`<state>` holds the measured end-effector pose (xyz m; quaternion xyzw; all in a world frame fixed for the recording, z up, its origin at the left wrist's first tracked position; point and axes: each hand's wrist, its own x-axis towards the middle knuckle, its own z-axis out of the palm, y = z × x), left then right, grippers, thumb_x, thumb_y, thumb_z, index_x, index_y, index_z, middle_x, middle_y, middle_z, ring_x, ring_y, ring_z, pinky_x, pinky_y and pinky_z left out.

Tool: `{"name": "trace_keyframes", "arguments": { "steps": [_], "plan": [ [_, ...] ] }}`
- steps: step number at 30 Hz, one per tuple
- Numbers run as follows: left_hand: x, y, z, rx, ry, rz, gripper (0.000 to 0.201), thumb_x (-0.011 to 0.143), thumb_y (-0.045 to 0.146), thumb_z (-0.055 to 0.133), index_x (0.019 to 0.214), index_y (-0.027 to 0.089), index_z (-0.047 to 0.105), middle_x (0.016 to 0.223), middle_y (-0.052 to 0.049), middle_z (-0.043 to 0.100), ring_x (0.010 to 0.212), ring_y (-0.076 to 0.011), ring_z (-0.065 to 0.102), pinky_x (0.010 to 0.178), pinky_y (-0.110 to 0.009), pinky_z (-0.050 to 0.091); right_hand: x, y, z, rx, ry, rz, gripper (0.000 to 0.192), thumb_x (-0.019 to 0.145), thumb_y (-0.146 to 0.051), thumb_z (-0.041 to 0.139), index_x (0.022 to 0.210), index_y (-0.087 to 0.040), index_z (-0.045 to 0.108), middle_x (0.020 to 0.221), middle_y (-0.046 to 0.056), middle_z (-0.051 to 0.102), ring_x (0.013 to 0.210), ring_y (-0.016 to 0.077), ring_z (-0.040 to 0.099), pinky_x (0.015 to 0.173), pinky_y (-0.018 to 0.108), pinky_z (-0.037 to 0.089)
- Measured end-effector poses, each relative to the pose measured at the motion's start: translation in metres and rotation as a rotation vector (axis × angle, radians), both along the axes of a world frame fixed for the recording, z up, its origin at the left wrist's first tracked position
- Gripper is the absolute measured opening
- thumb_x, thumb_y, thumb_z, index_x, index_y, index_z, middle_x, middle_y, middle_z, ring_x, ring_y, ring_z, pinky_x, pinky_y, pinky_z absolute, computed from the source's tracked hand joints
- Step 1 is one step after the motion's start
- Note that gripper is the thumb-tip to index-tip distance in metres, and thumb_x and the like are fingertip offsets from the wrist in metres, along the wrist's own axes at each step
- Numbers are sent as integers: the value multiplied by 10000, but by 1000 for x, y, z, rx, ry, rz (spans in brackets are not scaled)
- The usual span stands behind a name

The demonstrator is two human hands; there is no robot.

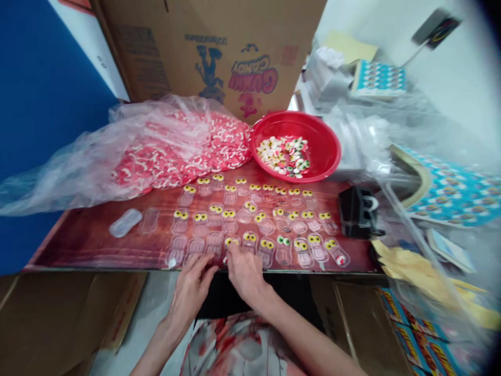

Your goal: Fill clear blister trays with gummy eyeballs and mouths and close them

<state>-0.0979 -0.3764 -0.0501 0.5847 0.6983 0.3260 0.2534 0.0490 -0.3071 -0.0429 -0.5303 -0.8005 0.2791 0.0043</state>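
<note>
Both hands work at the near edge of the red table [78, 245]. Right hand [246, 271], fingers bunched, pinches a small red-and-white candy [226, 258] just beside a clear tray [231, 243] bearing yellow eye candies, front row. Left hand [192, 284] lies close beside it, fingers loosely curled, tips touching the table edge; grip on anything cannot be told. Rows of similar trays fill the table. Red bowl [324, 151] of mixed candies behind; plastic bag [129, 151] of red-white candies to the left.
</note>
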Motion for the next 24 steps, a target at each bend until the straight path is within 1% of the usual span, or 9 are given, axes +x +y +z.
{"name": "trace_keyframes", "arguments": {
  "steps": [2, 4, 8, 11, 14, 16, 18, 21, 24],
  "plan": [
    [4, 0, -5, 49, 12, 3, 246, 899, 345, 560, 1013, 195, 718, 909, -62, 721, 792, -180, 703, 736, -282, 575, 2, -2, -5, 58, -20, 37, 215, 915, -146, 466, 1071, -171, 613, 919, 108, 738, 779, 236, 697, 641, 282, 475],
    [6, 4, -11, 90, 11, 3, 228, 884, 370, 581, 992, 227, 722, 903, -48, 730, 775, -189, 713, 697, -281, 589, 5, -2, -9, 89, -28, 63, 217, 875, -100, 486, 1020, -169, 632, 889, 111, 735, 796, 257, 694, 649, 305, 495],
    [5, 18, -15, 163, 1, -2, 198, 870, 408, 590, 944, 293, 732, 886, -18, 748, 755, -210, 732, 660, -291, 613, 20, 12, -7, 134, 52, 31, 140, 877, -135, 527, 936, -182, 644, 804, 70, 724, 668, 235, 669, 586, 298, 468],
    [-2, 33, -9, 222, 46, 7, 203, 866, 426, 604, 943, 297, 741, 892, -6, 763, 782, -215, 742, 670, -285, 619, 43, 50, 18, 216, 129, -61, 133, 941, -211, 520, 886, -192, 640, 821, 53, 722, 679, 194, 664, 632, 273, 457],
    [-9, 60, 5, 272, 93, -38, 211, 879, 399, 614, 967, 262, 747, 936, -25, 768, 831, -199, 740, 689, -260, 604, 73, 115, 53, 349, 102, -148, 184, 983, -233, 479, 946, -181, 651, 949, 75, 714, 851, 192, 669, 761, 272, 466],
    [-7, 89, 19, 323, 86, -78, 226, 892, 384, 607, 984, 229, 745, 951, -48, 758, 833, -185, 730, 700, -247, 586, 93, 168, 71, 395, -28, -204, 221, 996, -234, 440, 1026, -184, 654, 1019, 91, 695, 908, 201, 661, 785, 278, 465],
    [2, 127, 36, 359, 61, -132, 229, 911, 355, 590, 1000, 208, 740, 930, -54, 742, 825, -171, 714, 727, -246, 568, 109, 219, 77, 378, -213, -255, 274, 1001, -206, 396, 1122, -176, 640, 1097, 124, 671, 975, 219, 656, 811, 289, 472],
    [28, 197, 59, 369, 46, -278, 229, 935, 287, 539, 994, 192, 739, 936, -63, 727, 851, -168, 688, 781, -262, 543, 125, 283, 65, 249, -381, -232, 323, 963, -127, 421, 1231, -144, 602, 1219, 165, 623, 1118, 250, 631, 884, 300, 478],
    [63, 269, 70, 277, 120, -434, 264, 938, 230, 496, 1017, 170, 741, 954, -82, 723, 853, -179, 671, 823, -287, 518, 132, 321, 45, 191, -408, -227, 340, 942, -155, 488, 1263, -116, 593, 1246, 200, 596, 1134, 299, 638, 904, 344, 496]
  ]
}}
